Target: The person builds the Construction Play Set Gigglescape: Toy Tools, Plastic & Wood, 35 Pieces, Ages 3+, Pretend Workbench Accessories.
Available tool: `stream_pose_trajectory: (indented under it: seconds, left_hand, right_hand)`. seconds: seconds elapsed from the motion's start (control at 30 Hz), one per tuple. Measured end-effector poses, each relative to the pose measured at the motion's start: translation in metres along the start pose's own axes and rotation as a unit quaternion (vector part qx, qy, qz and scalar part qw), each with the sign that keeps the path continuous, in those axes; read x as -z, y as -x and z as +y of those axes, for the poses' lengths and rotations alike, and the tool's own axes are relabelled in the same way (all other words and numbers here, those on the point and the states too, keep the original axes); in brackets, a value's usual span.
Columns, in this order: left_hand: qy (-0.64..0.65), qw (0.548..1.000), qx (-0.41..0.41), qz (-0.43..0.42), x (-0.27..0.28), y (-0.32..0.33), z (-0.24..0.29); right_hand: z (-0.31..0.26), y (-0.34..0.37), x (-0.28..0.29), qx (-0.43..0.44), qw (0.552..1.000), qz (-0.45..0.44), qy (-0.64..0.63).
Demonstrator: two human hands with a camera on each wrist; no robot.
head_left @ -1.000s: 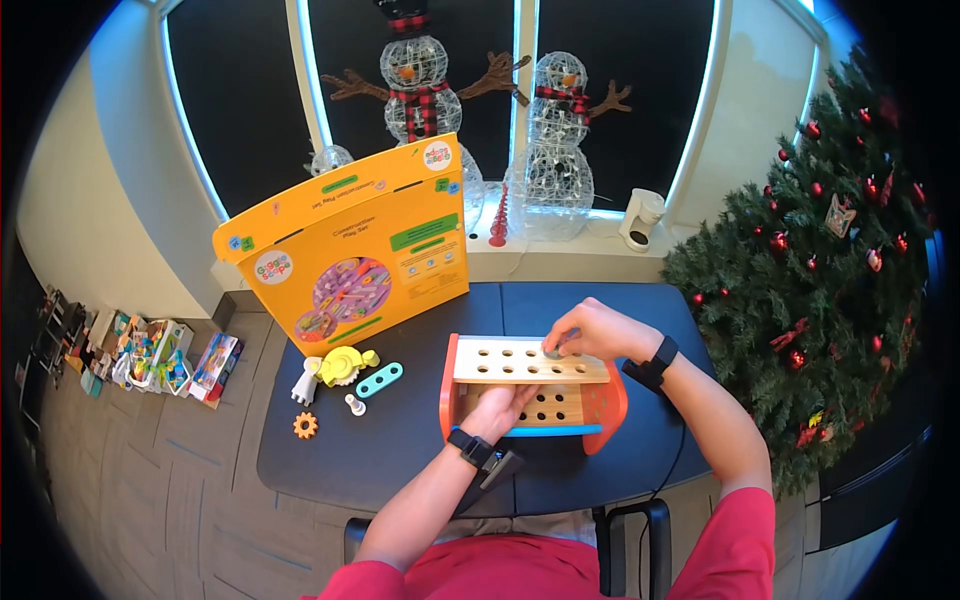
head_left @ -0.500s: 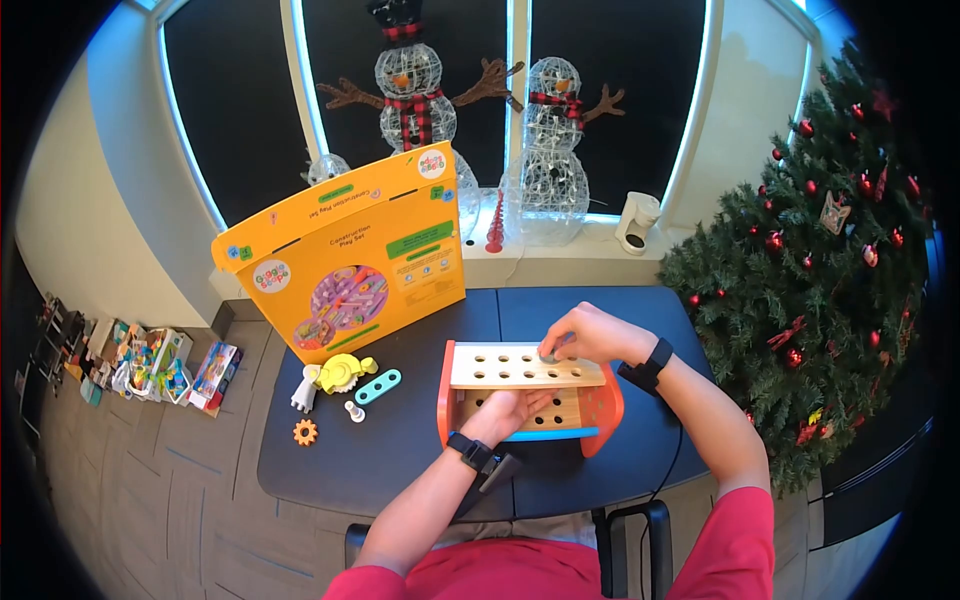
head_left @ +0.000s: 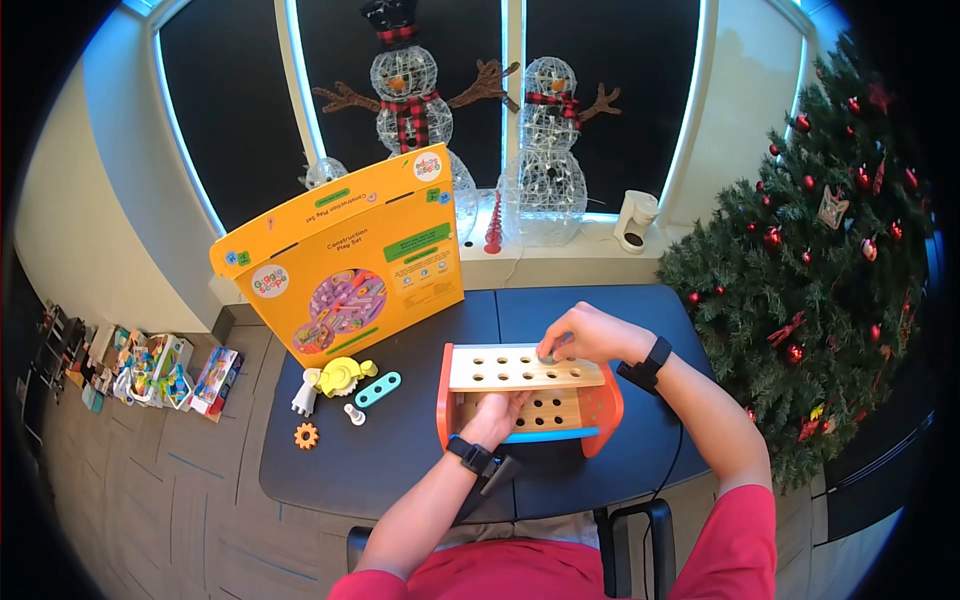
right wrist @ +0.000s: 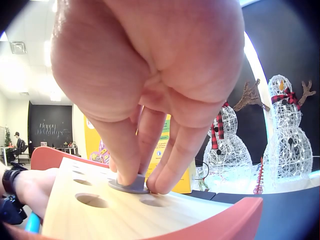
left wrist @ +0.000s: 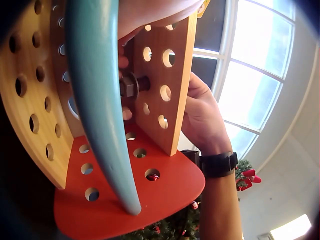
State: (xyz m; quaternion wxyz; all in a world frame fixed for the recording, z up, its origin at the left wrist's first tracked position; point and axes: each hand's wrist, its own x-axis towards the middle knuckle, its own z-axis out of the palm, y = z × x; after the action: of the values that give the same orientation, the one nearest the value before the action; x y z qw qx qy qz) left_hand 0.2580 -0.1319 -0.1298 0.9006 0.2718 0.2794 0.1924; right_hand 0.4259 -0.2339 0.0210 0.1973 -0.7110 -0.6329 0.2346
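A toy workbench with a pale wooden top board [head_left: 515,378], red end panels [left wrist: 165,182] and a blue bar [left wrist: 97,100] stands on the table. Above the board, my right hand [head_left: 585,333] pinches the grey bolt head [right wrist: 131,186], whose flange lies against the wood beside a hole. My left hand [head_left: 497,420] reaches between the top board and the lower perforated board. Under the top board, a grey hex nut [left wrist: 131,86] sits on the dark bolt shaft [left wrist: 144,83]. Left fingertips [left wrist: 126,113] curl around the nut, partly hidden by the blue bar.
Left on the dark table [head_left: 340,475] lie an orange gear [head_left: 306,436], a teal strip [head_left: 378,389], a white bolt [head_left: 355,414] and yellow toy parts [head_left: 342,375]. Behind them stands a large yellow box [head_left: 345,260]. A decorated tree [head_left: 800,280] rises at the right.
The left fingers, spread under the top board half a second ago, are now drawn in more. The right hand stays at the bolt head. The head view has shifted slightly.
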Motion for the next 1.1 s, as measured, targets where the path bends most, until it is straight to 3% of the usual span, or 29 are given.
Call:
stream_pose_trajectory:
  seconds: [0.13, 0.23, 0.3, 0.5, 0.9, 1.1]
  left_hand:
    - [-0.013, 1.000, -0.013, -0.015, 0.004, -0.001, -0.001]
    - [-0.093, 0.995, 0.041, -0.016, 0.005, -0.002, 0.000]
    - [-0.124, 0.982, 0.102, -0.097, 0.007, -0.005, 0.000]
    - [-0.099, 0.974, 0.122, -0.165, 0.000, 0.000, 0.005]
    - [-0.041, 0.996, 0.039, -0.068, 0.002, -0.001, -0.001]
    - [-0.063, 0.994, 0.028, -0.080, 0.004, -0.002, -0.002]
  right_hand:
    - [-0.002, 0.000, 0.001, 0.000, 1.000, 0.000, 0.004]
    - [0.005, -0.001, -0.002, 0.024, 0.999, 0.017, -0.017]
    - [0.001, 0.000, -0.001, 0.010, 1.000, 0.011, -0.005]
    - [0.001, 0.000, 0.000, 0.002, 1.000, 0.004, 0.002]
    - [0.000, 0.001, -0.001, 0.000, 1.000, 0.007, 0.000]
    - [-0.001, 0.001, -0.001, 0.002, 1.000, 0.008, 0.004]
